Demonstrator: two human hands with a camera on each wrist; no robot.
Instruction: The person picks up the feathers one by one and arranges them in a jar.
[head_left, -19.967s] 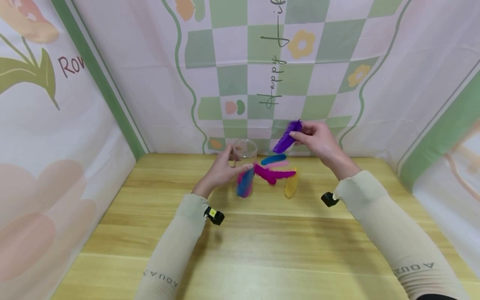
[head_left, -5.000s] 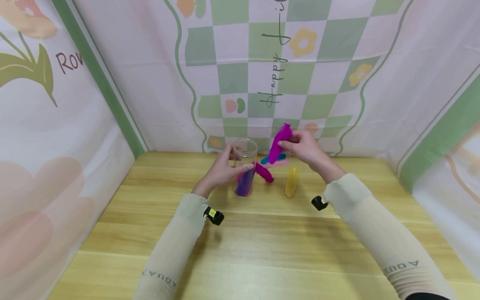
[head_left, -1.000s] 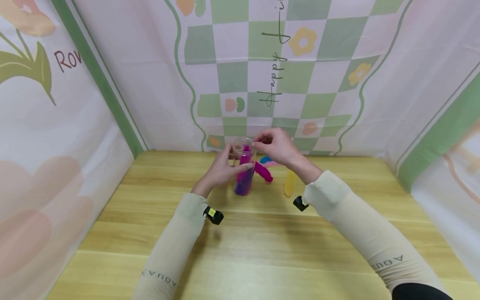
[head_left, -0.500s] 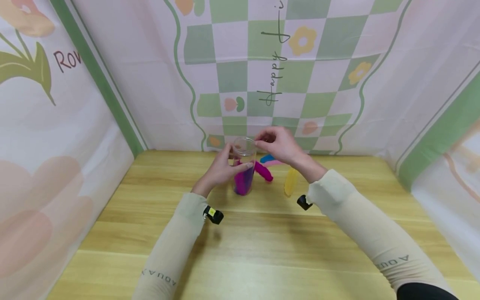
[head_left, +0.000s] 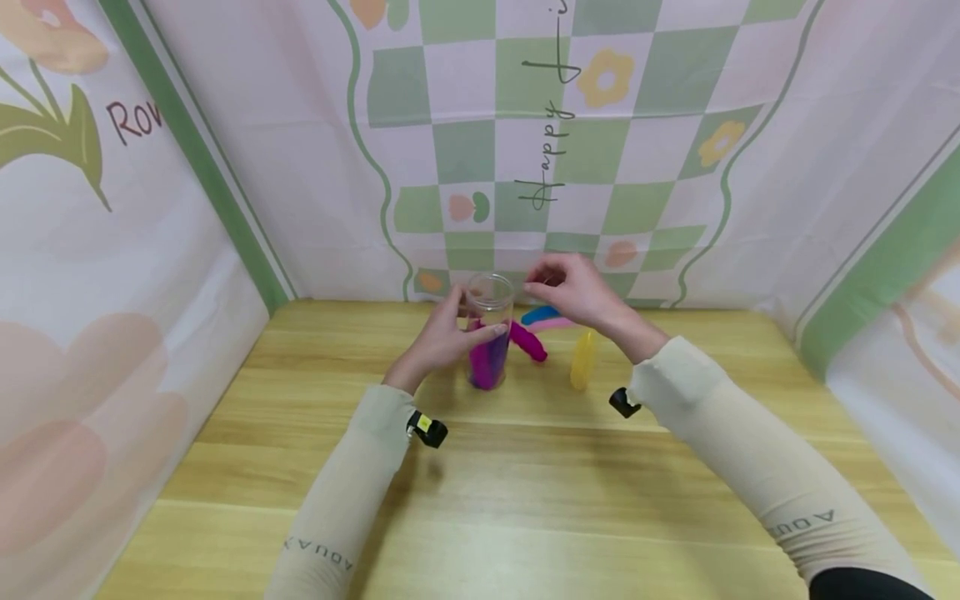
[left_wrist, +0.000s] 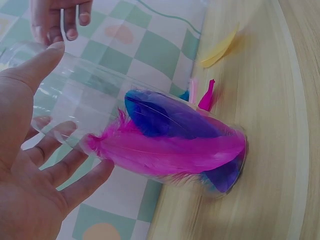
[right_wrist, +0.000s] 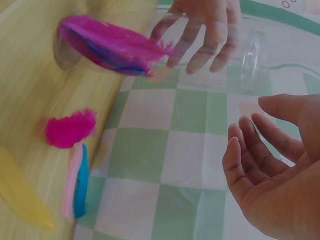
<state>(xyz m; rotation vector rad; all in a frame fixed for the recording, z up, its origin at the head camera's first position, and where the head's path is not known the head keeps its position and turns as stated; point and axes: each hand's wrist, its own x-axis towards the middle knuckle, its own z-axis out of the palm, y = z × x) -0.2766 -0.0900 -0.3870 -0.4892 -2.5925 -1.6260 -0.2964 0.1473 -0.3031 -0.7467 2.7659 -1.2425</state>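
- Clear jar (head_left: 491, 312), upright on the surface (head_left: 487, 492), coloured feathers (left_wrist: 170, 152) inside it (mostly magenta and purple-blue)
- Left hand (head_left: 444, 335) gripping it, thumb and fingers curled round the wall
- Right hand (head_left: 576, 290) just beside the rim, fingers loosely bent and free
- Right of the jar, a magenta feather (head_left: 529, 343), then a blue feather (head_left: 540, 315) next to a pink feather (head_left: 551, 323), and a yellow feather (head_left: 582, 361) apart
- Checked cloth (head_left: 465, 154) hanging behind
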